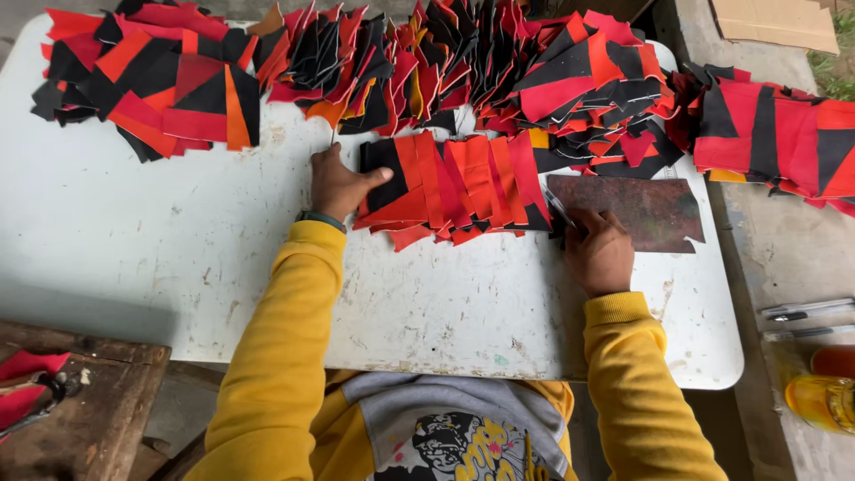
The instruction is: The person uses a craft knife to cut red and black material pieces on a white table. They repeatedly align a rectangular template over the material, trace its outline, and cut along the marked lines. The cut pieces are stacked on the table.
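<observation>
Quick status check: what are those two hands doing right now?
Left hand flat against row of red-black fabric pieces. Right hand holds pen at dark template. Nothing blocking.

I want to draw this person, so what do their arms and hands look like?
Both arms wear long bright yellow sleeves with ribbed cuffs. The left hand is bare, with a thin dark greenish band round the wrist, just above the cuff. The right hand is bare too, with no band or ring that can be seen.
</observation>
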